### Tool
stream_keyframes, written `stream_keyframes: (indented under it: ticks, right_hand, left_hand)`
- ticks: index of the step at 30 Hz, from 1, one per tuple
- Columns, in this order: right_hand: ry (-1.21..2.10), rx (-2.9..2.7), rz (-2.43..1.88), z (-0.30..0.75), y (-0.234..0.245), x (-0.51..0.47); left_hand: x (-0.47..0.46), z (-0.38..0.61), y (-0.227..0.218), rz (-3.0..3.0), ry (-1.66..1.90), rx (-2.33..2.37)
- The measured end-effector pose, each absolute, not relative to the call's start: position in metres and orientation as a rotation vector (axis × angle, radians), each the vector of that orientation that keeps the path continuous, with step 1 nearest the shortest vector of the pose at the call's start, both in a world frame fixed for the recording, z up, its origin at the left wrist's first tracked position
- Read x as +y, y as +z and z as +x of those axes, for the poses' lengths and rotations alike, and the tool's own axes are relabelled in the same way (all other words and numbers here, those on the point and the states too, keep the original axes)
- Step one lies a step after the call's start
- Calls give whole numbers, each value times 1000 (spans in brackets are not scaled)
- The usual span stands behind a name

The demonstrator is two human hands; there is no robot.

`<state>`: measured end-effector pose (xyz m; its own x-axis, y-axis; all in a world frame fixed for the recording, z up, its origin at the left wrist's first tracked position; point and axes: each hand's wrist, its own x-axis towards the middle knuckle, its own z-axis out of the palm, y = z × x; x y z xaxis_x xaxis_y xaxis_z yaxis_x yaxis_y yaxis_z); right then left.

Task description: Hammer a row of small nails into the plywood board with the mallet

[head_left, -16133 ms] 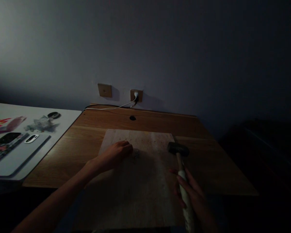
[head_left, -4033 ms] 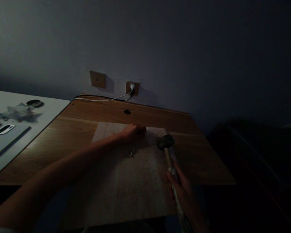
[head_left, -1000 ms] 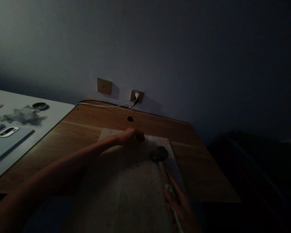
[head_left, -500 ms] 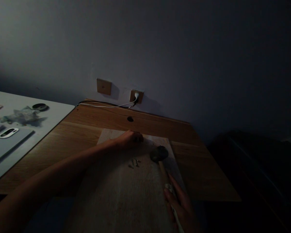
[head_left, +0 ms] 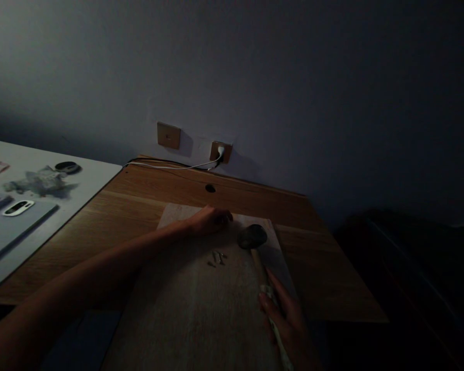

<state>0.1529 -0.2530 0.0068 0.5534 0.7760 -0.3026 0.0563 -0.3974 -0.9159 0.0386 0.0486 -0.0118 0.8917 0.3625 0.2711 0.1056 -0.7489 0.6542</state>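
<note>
A pale wooden board (head_left: 193, 309) lies on a brown wooden desk (head_left: 112, 221). My left hand (head_left: 209, 220) reaches to the board's far edge, fingers pinched together on something too small to make out. My right hand (head_left: 288, 324) grips the pale handle of a hammer (head_left: 252, 237), whose dark head hangs just right of my left fingertips. A few small nails (head_left: 216, 257) lie loose on the board between my hands.
A white table (head_left: 81, 178) adjoins the desk at left, carrying a grey pad (head_left: 7, 237), a dark round item (head_left: 67, 167) and crumpled wrapping (head_left: 40, 181). On the wall are a switch plate (head_left: 168, 135) and a socket (head_left: 220, 151) with a white cable. The right side is dark.
The hammer head has shifted slightly up and toward my left fingertips over the last second. My left hand stays pinched at the board's far edge.
</note>
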Motion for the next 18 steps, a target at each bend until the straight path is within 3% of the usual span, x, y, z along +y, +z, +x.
stream_keyframes:
  ticks: [18]
  right_hand:
    - [979, -867, -1768, 141, 23, -198]
  left_hand:
    - [47, 39, -9, 2331, 514, 360]
